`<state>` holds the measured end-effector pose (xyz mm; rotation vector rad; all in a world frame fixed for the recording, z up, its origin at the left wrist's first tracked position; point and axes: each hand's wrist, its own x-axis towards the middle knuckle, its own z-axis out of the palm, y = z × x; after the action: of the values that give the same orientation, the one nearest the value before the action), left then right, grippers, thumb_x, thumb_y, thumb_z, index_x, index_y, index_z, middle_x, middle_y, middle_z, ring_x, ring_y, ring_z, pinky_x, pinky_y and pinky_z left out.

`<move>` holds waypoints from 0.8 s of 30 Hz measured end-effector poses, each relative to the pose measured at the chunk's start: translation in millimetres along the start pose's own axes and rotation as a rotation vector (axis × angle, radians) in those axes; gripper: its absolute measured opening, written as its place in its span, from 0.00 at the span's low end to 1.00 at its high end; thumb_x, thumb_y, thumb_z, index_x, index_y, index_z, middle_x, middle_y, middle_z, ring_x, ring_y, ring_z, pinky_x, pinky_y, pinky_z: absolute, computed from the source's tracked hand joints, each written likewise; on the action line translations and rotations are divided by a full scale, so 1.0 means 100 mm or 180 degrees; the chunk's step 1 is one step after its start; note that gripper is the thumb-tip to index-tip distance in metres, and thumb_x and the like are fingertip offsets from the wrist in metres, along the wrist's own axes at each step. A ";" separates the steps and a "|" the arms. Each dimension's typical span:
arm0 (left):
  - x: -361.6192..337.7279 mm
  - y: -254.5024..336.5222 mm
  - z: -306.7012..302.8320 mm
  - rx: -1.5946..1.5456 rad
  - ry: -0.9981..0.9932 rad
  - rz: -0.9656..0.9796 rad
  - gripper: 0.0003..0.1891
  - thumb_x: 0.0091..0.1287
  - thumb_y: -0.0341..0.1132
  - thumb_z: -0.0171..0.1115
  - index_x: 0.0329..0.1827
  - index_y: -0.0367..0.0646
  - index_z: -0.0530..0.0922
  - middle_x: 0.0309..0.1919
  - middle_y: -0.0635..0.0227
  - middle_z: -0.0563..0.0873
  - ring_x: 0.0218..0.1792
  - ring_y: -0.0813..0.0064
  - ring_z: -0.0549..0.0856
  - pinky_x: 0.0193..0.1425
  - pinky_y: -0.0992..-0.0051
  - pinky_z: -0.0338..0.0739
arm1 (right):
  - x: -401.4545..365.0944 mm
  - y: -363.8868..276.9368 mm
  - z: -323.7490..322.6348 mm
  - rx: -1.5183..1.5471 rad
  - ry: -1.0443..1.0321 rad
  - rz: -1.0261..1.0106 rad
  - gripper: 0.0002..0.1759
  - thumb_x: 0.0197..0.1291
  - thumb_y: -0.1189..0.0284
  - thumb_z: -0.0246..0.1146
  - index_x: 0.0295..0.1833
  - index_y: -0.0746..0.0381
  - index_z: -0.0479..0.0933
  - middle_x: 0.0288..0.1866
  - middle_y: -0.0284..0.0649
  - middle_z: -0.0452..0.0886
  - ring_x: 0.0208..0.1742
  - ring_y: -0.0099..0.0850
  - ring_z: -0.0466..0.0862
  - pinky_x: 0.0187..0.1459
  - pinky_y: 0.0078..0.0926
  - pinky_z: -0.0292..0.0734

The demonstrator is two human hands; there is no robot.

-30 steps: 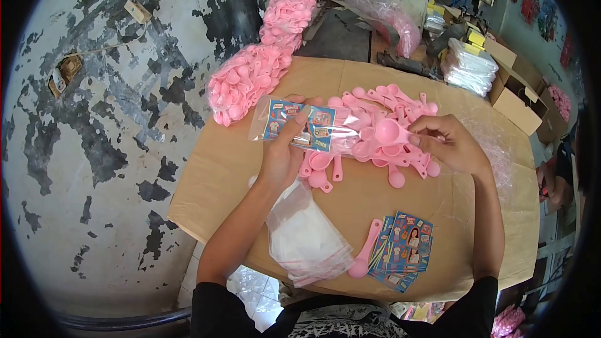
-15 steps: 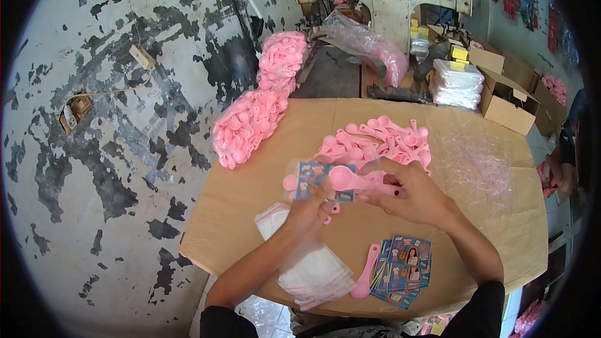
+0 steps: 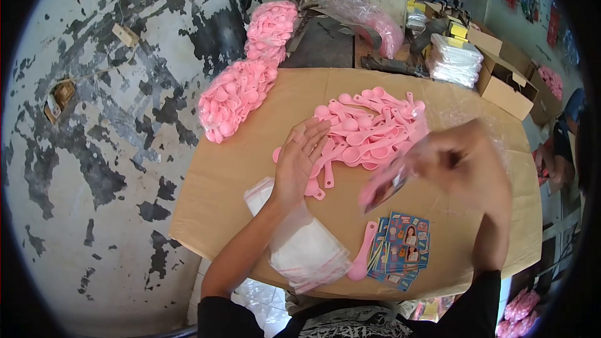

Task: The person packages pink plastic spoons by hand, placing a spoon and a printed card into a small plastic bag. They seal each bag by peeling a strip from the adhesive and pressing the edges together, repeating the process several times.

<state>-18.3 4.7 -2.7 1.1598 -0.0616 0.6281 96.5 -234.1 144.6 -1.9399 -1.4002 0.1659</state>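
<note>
My left hand is open, fingers apart, at the left edge of a heap of pink measuring spoons. My right hand, smeared by motion, is closed on a clear bag with a pink spoon and a printed card, tilted above the table right of the heap. Below my left wrist lies a stack of clear plastic bags. A single pink spoon rests beside a fanned pile of blue printed cards near the front edge.
Brown paper covers the table. Bulging bags of pink spoons stand at its back left. Behind are a stack of clear packs and an open cardboard box. Another person's hand shows at the far right.
My left hand has let go of the bag and spread its fingers. My right hand has carried the bag with spoon and card to the right. The camera view has tilted down slightly.
</note>
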 end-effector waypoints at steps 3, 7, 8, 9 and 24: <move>-0.04 0.03 0.11 0.0959 -0.0512 0.0454 0.29 0.73 0.47 0.51 0.70 0.35 0.62 0.68 0.50 0.69 0.70 0.62 0.68 0.77 0.64 0.57 | -0.06 -0.05 -0.07 0.0064 0.0412 0.0058 0.05 0.56 0.75 0.65 0.37 0.58 0.86 0.16 0.34 0.76 0.14 0.21 0.71 0.20 0.22 0.66; -0.30 0.24 0.64 0.2750 -0.1330 0.0155 0.31 0.71 0.38 0.57 0.72 0.35 0.58 0.67 0.55 0.71 0.68 0.62 0.71 0.73 0.63 0.63 | 0.04 0.10 0.39 0.0239 0.0021 -0.0362 0.05 0.57 0.74 0.67 0.38 0.60 0.86 0.20 0.33 0.80 0.18 0.22 0.75 0.23 0.25 0.69; -0.34 0.19 0.68 0.2920 -0.1352 -0.0221 0.30 0.72 0.37 0.57 0.72 0.34 0.58 0.67 0.56 0.72 0.67 0.62 0.73 0.72 0.63 0.65 | 0.07 0.14 0.43 0.0303 0.0022 -0.0412 0.05 0.57 0.73 0.67 0.39 0.60 0.86 0.22 0.34 0.82 0.19 0.22 0.76 0.24 0.25 0.70; -0.37 0.16 0.71 0.3070 -0.1354 -0.0608 0.30 0.72 0.36 0.57 0.73 0.34 0.58 0.66 0.57 0.73 0.66 0.62 0.75 0.71 0.62 0.67 | 0.10 0.17 0.46 0.0361 0.0003 -0.0453 0.06 0.58 0.72 0.68 0.40 0.61 0.86 0.24 0.34 0.83 0.20 0.22 0.77 0.24 0.26 0.70; -0.29 0.17 0.47 0.0813 -0.0950 -0.0844 0.23 0.80 0.37 0.44 0.74 0.37 0.60 0.61 0.63 0.76 0.60 0.70 0.79 0.63 0.72 0.74 | 0.25 0.37 0.54 0.1029 -0.0217 -0.0327 0.20 0.58 0.79 0.68 0.57 0.63 0.76 0.36 0.34 0.85 0.29 0.17 0.80 0.35 0.17 0.76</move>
<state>-38.3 -44.1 20.9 1.4743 -0.0811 0.2284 108.8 -192.7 89.9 -1.6071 -1.4163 0.3883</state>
